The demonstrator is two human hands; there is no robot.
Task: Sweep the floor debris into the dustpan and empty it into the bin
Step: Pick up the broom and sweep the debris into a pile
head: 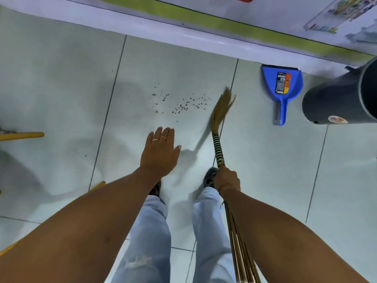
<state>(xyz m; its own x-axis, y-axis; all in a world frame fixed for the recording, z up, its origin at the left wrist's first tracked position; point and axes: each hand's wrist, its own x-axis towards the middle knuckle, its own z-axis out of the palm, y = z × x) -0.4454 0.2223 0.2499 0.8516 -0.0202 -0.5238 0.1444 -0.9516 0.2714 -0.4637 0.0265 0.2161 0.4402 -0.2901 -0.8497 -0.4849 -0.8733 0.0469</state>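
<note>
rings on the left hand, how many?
2. Both on the left hand: one ring on one finger, the other ring on the next finger toward the thumb. The right hand is closed around the broom, so any rings there are hidden.

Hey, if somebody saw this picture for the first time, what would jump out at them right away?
Probably the bright blue dustpan lying on the pale floor tiles at upper right, beside a dark bin at the right edge. Next, the scatter of small brown debris in the middle of the floor, with the broom bristles just right of it, gripped by the right hand. The left hand hovers open and empty.
</note>
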